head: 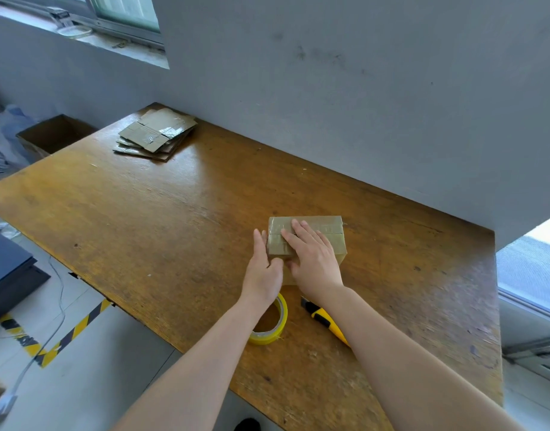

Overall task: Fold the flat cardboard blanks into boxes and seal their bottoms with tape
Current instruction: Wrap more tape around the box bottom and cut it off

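A small folded cardboard box [329,234] stands on the wooden table [161,213], its taped flaps facing up. My right hand [311,256] lies flat on top of it, fingers straight and pressing on the tape. My left hand [262,269] rests against the box's left side with straight fingers, the thumb touching the near edge. A stack of flat cardboard blanks [157,135] lies at the table's far left corner. A yellow tape roll [275,328] sits just under my left wrist. A yellow utility knife [325,321] lies near my right forearm.
A grey wall runs along the table's far edge. An open cardboard carton [54,135] stands on the floor beyond the left corner. Hazard-striped tape [71,331] and a cable mark the floor at left. A dark case [9,275] sits at far left.
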`<control>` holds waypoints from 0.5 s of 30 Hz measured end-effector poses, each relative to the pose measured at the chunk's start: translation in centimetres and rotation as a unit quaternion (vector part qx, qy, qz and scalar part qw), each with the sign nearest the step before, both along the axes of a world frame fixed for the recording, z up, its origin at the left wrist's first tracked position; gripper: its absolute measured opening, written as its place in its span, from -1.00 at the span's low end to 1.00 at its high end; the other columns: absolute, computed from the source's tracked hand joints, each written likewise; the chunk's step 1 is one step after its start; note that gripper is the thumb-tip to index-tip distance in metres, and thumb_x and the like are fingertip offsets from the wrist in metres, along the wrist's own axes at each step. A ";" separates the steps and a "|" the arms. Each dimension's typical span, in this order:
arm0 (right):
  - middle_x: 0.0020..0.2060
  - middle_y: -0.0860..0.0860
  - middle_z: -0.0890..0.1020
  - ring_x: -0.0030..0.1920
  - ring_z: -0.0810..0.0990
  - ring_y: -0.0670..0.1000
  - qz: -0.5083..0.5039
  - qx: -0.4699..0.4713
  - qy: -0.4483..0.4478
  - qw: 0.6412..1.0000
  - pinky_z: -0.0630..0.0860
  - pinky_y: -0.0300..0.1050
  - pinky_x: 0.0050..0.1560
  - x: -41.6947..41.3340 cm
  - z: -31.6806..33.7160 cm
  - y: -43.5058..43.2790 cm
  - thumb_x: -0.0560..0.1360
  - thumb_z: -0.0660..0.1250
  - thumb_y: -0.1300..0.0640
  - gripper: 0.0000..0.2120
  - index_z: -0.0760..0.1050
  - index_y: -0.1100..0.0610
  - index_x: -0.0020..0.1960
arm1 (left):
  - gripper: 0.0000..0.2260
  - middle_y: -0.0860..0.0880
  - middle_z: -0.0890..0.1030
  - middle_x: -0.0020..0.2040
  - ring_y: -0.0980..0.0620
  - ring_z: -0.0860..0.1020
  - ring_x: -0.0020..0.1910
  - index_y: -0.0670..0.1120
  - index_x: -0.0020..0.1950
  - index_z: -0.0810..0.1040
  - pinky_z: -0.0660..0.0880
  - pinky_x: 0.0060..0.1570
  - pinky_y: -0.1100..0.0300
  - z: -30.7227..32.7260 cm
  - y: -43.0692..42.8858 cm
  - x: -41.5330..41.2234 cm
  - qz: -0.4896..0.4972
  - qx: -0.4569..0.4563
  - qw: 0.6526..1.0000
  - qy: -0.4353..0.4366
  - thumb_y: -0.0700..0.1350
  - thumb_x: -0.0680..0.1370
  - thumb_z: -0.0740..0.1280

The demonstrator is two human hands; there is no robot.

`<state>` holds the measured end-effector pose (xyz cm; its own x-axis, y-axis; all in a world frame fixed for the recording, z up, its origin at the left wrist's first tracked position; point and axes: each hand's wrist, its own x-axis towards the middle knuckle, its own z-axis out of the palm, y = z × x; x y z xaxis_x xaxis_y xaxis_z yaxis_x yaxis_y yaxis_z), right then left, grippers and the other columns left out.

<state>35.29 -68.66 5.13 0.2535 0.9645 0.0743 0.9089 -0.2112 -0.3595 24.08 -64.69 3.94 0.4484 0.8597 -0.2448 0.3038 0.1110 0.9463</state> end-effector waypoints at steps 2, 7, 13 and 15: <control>0.58 -0.05 0.11 0.58 -0.04 -0.07 -0.003 0.004 0.010 1.000 -0.25 -0.20 0.46 0.1 -0.2 0.0 0.60 0.27 0.15 -0.44 0.19 -0.04 0.56 | -0.43 0.07 0.20 0.56 -0.01 0.19 0.54 0.04 0.62 -0.06 0.16 0.48 0.09 -0.4 0.3 0.5 0.013 -0.008 0.999 0.029 -0.08 0.63 0.07; 0.58 -0.05 0.12 0.58 -0.04 -0.07 0.014 -0.009 0.036 0.999 -0.25 -0.21 0.45 0.6 0.0 0.1 0.56 0.27 0.16 -0.41 0.20 0.00 0.56 | -0.46 0.07 0.30 0.52 -0.03 0.27 0.48 0.18 0.57 0.14 0.21 0.46 -0.11 -0.4 1.5 0.4 -0.007 -0.057 0.997 0.046 0.15 0.57 0.08; 0.51 0.00 0.29 0.52 0.18 0.01 -0.194 0.122 0.174 0.958 0.20 0.08 0.51 2.3 1.0 -0.4 0.59 0.27 0.13 -0.52 0.32 0.03 0.50 | -0.42 0.03 0.08 0.60 -0.05 0.09 0.56 0.03 0.62 -0.01 0.11 0.50 -0.07 0.2 2.1 0.4 0.034 -0.136 0.990 -0.006 0.05 0.64 0.12; 0.55 0.02 0.20 0.55 0.12 0.05 -0.268 0.099 0.200 0.937 0.17 0.11 0.52 3.2 0.8 -0.4 0.64 0.21 0.04 -0.49 0.20 0.02 0.55 | -0.45 0.00 0.03 0.61 -0.03 0.05 0.57 0.01 0.62 -0.11 0.08 0.52 -0.05 0.4 2.2 0.6 0.052 -0.098 0.994 -0.023 -0.09 0.68 0.06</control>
